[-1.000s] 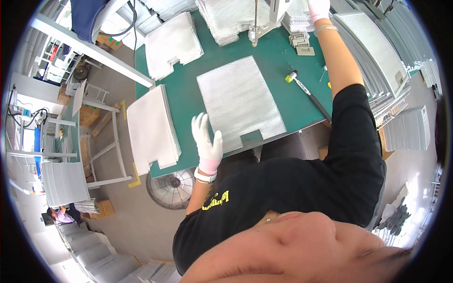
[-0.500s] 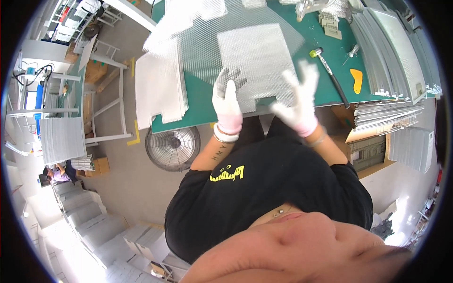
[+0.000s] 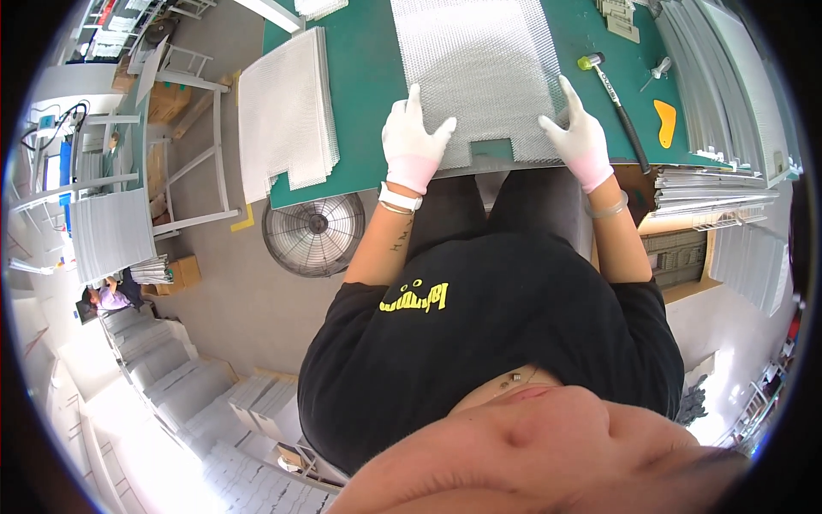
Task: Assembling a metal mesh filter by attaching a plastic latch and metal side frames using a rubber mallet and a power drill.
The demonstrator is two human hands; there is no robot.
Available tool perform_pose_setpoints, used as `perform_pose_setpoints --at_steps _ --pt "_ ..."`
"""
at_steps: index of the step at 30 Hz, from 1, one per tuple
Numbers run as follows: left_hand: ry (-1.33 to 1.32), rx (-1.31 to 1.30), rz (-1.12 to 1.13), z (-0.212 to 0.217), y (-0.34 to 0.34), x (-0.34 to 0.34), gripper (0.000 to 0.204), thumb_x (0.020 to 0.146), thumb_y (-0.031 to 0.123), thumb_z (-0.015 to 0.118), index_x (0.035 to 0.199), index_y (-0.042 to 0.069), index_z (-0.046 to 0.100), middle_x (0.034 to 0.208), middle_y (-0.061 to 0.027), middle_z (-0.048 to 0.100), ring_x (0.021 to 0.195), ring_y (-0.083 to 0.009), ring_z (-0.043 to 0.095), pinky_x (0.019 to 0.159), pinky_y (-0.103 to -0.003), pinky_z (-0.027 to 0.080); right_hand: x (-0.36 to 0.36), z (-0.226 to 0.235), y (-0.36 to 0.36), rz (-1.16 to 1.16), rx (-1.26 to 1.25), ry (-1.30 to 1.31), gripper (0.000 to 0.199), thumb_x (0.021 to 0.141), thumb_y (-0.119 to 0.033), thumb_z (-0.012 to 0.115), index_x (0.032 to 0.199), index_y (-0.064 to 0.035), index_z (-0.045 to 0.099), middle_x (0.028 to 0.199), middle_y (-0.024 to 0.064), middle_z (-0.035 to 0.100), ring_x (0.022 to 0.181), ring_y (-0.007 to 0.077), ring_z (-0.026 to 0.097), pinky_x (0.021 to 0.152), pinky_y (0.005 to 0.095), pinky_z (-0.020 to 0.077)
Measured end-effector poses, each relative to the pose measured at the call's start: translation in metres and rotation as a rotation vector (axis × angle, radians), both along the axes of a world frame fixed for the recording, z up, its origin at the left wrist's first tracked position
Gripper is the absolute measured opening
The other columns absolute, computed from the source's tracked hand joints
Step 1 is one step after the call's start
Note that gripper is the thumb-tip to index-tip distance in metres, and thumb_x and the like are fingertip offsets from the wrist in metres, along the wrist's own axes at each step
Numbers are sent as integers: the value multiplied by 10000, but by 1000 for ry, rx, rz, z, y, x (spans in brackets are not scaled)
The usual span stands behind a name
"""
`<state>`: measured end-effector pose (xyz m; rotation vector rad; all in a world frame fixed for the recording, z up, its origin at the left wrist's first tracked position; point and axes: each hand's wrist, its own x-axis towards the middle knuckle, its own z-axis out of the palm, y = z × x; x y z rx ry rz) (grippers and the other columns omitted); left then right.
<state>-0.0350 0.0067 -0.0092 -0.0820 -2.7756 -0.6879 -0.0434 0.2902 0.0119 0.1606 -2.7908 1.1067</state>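
Two white-gloved hands lie flat on one white mesh sheet (image 3: pixel 484 73) spread over the green work mat (image 3: pixel 368 77) in the upper middle of the frame. The left hand (image 3: pixel 413 144) presses on the sheet's near left corner with fingers spread and palm down; the right hand (image 3: pixel 580 137) does likewise at the near right corner, fingers splayed, pinching nothing. Between the two hands, the sheet's near edge has one rectangular notch where the green mat shows through.

One stack of similar white mesh sheets (image 3: pixel 287 111) sits at the upper left, overhanging the mat's left edge. To the right of the flat sheet lie one long-handled mallet with a yellow-and-grey head (image 3: pixel 610 86) and one orange plastic scraper (image 3: pixel 664 122), the two near each other but apart. Stacks of grey metal frames (image 3: pixel 719 77) fill the far right. Below the table, left of centre, stands one round wire-guarded fan (image 3: pixel 313 233). One wristband and one bracelet circle the left and right wrists.
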Motion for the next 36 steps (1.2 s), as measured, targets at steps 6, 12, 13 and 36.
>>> perform_pose_setpoints --at_steps 6,12,13,36 --pt "-57 -102 43 -22 2 0 817 793 476 746 1411 1 502 1137 -173 587 1048 -333 588 904 -452 473 -7 -27 -2 -47 215 -119 722 854 -392 716 1471 -123 456 937 213 696 872 389 678 773 437 538" --pt "-9 -91 37 -25 0 2 812 788 465 751 1409 0 510 1140 -175 589 1032 -333 590 889 -446 472 -8 -27 0 -11 229 -125 695 868 -402 700 1458 -118 467 1090 215 688 987 381 665 855 431 528" --pt "-9 -94 35 -26 1 2 809 788 460 752 1408 -1 510 1142 -175 589 1033 -333 590 890 -444 473 -9 -29 1 0 219 -121 693 869 -403 698 1456 -114 470 1095 218 687 1002 384 662 865 434 525" --pt "243 -180 -141 14 10 40 547 738 281 812 1208 78 619 1382 -149 526 1369 -424 391 1151 -603 240 -219 -47 187 -380 750 -123 283 995 -303 527 1187 -97 558 1197 203 650 1049 405 662 888 509 545"
